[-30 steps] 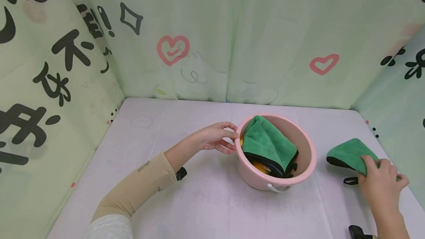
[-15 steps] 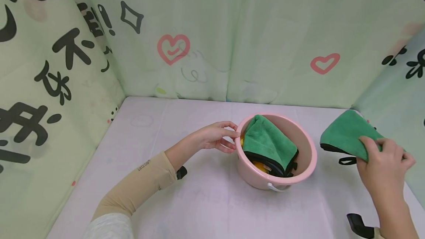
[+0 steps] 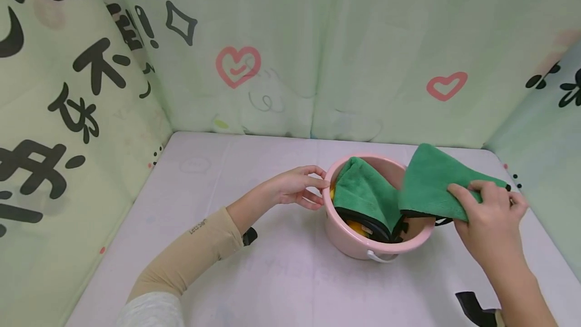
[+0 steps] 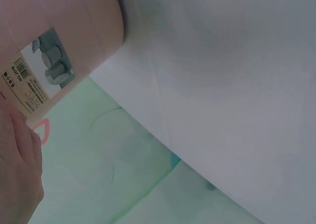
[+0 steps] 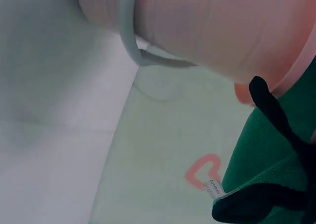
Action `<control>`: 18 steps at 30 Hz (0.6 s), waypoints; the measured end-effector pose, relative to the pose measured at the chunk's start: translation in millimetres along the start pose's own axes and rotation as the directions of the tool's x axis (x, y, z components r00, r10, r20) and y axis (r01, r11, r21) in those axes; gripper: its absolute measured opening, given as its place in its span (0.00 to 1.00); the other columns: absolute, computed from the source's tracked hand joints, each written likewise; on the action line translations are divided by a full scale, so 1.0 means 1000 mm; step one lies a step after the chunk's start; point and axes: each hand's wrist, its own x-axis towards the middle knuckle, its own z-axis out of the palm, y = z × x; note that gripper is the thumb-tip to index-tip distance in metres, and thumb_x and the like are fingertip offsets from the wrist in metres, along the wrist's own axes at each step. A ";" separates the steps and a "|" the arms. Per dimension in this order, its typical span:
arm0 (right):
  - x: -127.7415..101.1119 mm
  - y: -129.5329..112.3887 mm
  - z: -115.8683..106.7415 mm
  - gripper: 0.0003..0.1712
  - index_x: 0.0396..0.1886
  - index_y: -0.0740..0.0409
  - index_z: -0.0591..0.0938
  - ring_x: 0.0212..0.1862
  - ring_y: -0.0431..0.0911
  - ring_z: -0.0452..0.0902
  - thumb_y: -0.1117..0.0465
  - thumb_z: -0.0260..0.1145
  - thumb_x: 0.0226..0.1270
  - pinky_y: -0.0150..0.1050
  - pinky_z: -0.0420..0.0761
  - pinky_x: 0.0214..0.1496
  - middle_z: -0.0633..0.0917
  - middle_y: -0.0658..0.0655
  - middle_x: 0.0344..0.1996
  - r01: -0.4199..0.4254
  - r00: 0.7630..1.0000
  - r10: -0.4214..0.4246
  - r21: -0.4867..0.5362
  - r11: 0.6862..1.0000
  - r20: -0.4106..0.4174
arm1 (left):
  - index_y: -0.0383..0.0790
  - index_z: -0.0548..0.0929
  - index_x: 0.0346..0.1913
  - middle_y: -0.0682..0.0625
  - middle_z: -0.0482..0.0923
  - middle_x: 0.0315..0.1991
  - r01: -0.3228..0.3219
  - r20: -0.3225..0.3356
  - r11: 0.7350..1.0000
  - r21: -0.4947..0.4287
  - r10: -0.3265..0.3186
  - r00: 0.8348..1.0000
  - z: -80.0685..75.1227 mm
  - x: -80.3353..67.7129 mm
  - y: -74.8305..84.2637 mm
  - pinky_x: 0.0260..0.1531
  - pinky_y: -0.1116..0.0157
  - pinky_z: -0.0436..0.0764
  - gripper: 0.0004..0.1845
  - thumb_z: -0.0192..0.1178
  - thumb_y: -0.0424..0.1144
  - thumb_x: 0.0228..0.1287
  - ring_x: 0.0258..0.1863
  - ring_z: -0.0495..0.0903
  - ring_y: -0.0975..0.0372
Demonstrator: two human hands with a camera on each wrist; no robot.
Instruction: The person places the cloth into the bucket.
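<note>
Now, best to go slow: lower the green cloth [image 3: 431, 185], pinched tight in the curled fingers of the right hand [image 3: 490, 221], straight down over the right side of the pink bucket [image 3: 363, 249]. Keep the left hand [image 3: 290, 188] curled on the bucket's left rim to stop tipping. Tuck the black loop [image 5: 276, 115] in too. Two green cloths, one already inside the bucket [image 3: 363, 193]. One bucket. Something yellow [image 3: 354, 227] under the inside cloth.
</note>
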 end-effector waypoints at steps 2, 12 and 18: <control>0.003 -0.006 0.001 0.29 0.40 0.65 0.77 0.41 0.70 0.62 0.82 0.63 0.28 0.67 0.51 0.43 0.70 0.75 0.36 0.031 0.999 -0.031 0.017 0.999 0.028 | 0.42 0.68 0.51 0.46 0.70 0.34 0.002 0.001 1.000 -0.001 -0.002 1.000 0.000 0.000 0.000 0.25 0.66 0.81 0.13 0.53 0.36 0.65 0.25 0.78 0.59; 0.015 -0.028 0.011 0.36 0.39 0.61 0.77 0.41 0.67 0.65 0.79 0.73 0.17 0.66 0.54 0.43 0.71 0.71 0.37 0.176 0.980 -0.181 0.062 0.982 0.085 | 0.41 0.68 0.51 0.46 0.70 0.34 -0.009 0.009 1.000 -0.017 0.009 1.000 -0.001 0.000 -0.001 0.25 0.65 0.81 0.13 0.53 0.36 0.66 0.24 0.78 0.59; 0.019 -0.033 0.021 0.40 0.40 0.57 0.77 0.39 0.64 0.67 0.71 0.76 0.12 0.65 0.56 0.42 0.72 0.68 0.36 0.261 0.959 -0.269 0.090 0.961 0.092 | 0.42 0.68 0.51 0.46 0.70 0.34 -0.006 0.013 1.000 -0.011 0.006 1.000 -0.001 0.002 -0.002 0.26 0.65 0.81 0.13 0.53 0.36 0.66 0.24 0.78 0.59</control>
